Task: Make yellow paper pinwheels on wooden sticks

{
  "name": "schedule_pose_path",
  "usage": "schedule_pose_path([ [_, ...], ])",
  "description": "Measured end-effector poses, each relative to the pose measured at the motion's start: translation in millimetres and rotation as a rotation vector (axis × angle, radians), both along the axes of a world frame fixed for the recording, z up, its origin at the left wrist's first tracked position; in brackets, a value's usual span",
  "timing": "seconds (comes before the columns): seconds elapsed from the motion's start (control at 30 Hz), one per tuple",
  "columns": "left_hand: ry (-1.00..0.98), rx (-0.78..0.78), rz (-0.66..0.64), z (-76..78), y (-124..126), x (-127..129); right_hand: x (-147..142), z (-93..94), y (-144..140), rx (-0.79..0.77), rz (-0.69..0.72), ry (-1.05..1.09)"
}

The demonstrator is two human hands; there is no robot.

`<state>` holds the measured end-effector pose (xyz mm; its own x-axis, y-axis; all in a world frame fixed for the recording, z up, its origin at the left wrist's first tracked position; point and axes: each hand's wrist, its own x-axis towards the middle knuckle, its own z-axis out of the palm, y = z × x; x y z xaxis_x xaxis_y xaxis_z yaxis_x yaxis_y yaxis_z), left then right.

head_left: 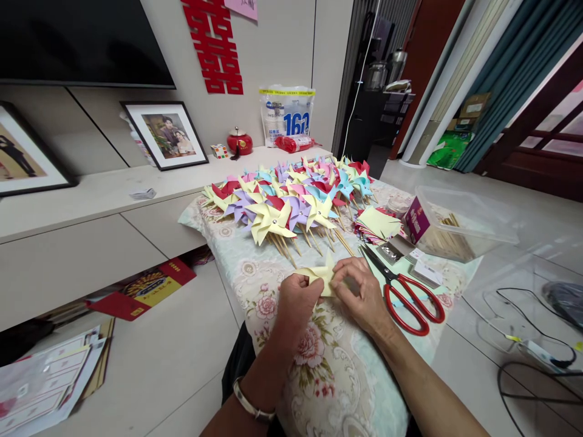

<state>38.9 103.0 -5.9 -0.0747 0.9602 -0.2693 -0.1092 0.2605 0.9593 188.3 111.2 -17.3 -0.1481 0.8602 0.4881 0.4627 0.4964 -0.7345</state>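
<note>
Pinching with fingertips, left hand (298, 303) and right hand (362, 297) both held one pale-yellow paper pinwheel (327, 276) over the floral tablecloth (248, 285), nearside of the assembled pinwheels (291, 197). Step looked like folding blades inward (centre partly hidden). Next move seemingly called for keeping folds tight, then pinning from the small open box (392, 251).

Left hand (298, 298) and right hand (361, 292) are bare, as are both forearms (288, 343), with a shiny silver-coloured bangle (246, 402) round the left and dark legwear (235, 363) below.
</note>
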Motion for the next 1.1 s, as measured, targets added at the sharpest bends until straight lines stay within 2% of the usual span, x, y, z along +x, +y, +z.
schedule_pose_path([
  [0.07,-0.011,-0.02,-0.064,1.8,1.0,-5.1,4.2,-2.9,2.0,-0.023,-0.057,0.116],
  [0.13,-0.016,-0.036,-0.123,5.5,2.1,-12.5,8.0,-6.5,4.2,-0.132,-0.06,0.301],
  [0.2,0.023,-0.041,-0.204,10.1,4.1,-21.7,10.1,-9.1,6.0,-0.287,0.016,0.538],
  [0.3,0.209,-0.02,-0.488,15.3,10.2,-34.9,9.7,-7.8,6.4,-0.508,0.211,0.779],
  [0.4,0.287,-0.027,-0.584,16.9,18.8,-42.4,7.2,-2.6,4.1,-0.672,0.348,0.794],
  [0.5,0.347,-0.05,-0.633,17.1,26.5,-43.2,5.5,1.5,1.0,-0.754,0.392,0.757],
  [0.77,0.532,-0.053,-0.682,29.0,34.9,-36.3,2.6,4.8,-1.0,-0.788,0.371,0.629],
  [1.0,0.562,-0.002,-0.708,43.7,32.8,-33.0,7.7,-3.7,4.7,-0.638,0.336,0.639],
  [1.1,0.578,0.013,-0.716,47.8,34.4,-34.4,8.5,-3.4,3.9,-0.663,0.375,0.646],
])
